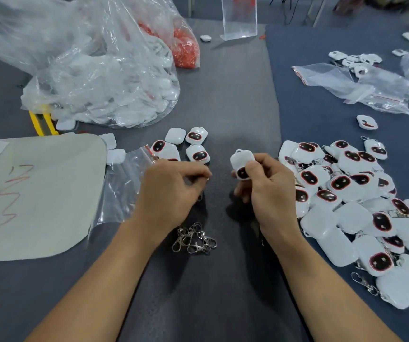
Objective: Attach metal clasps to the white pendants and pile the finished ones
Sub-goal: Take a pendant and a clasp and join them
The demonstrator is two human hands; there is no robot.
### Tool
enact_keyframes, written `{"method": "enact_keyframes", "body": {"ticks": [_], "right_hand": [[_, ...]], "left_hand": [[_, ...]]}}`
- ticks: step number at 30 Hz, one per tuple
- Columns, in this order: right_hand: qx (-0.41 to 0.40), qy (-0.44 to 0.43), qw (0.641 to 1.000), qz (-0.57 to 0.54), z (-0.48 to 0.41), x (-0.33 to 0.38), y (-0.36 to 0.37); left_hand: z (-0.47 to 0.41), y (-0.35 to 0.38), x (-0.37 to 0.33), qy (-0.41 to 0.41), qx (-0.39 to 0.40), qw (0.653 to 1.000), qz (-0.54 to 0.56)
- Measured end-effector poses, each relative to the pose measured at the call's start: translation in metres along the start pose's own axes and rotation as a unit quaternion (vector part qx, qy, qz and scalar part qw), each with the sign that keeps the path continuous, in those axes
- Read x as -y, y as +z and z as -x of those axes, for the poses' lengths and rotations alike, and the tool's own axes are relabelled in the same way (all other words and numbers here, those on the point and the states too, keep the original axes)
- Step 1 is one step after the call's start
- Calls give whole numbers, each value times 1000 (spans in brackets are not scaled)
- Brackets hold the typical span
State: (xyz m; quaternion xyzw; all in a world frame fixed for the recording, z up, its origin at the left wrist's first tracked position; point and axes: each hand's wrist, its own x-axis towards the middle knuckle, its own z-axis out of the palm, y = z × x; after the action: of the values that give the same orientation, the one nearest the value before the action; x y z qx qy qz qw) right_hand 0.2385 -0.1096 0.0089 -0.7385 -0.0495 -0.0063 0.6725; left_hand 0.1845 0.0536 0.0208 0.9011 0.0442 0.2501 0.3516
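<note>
On the worktop (235, 95), the pendant pile (351, 201) lies right of the clasp heap (193, 239); loose pendants (186, 146) lie behind it, a plastic bag (100, 82) behind-left, a sheet (38, 193) left.

White pendants (341, 191), red-rimmed black ovals; silver clasps (195, 239).

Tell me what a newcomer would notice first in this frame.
The sprawling pile of white pendants with dark, red-rimmed faces fills the right side. At centre, the right hand holds one pendant up while the left hand pinches a small clasp. A big plastic bag of white pieces looms at upper left.
</note>
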Motion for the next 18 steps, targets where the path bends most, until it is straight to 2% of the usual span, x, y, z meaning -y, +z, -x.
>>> {"method": "enact_keyframes", "body": {"ticks": [2,4,7,10,13,18], "right_hand": [[28,13,999,-36,0,2,0],[79,32,994,-73,-1,3,2],[163,38,982,-84,-2,5,2],[199,24,975,-95,-2,7,-1],[216,9,973,-77,-3,5,-2],[186,-2,980,-72,-1,3,3]], "left_hand": [[4,5,1,57,2,998,-40],[8,9,0,73,2,997,-32],[11,14,-3,18,-6,1000,17],[10,16,2,-29,-19,996,81],[7,17,0,-54,-21,988,144],[4,19,-4,-73,-10,978,194]]}}
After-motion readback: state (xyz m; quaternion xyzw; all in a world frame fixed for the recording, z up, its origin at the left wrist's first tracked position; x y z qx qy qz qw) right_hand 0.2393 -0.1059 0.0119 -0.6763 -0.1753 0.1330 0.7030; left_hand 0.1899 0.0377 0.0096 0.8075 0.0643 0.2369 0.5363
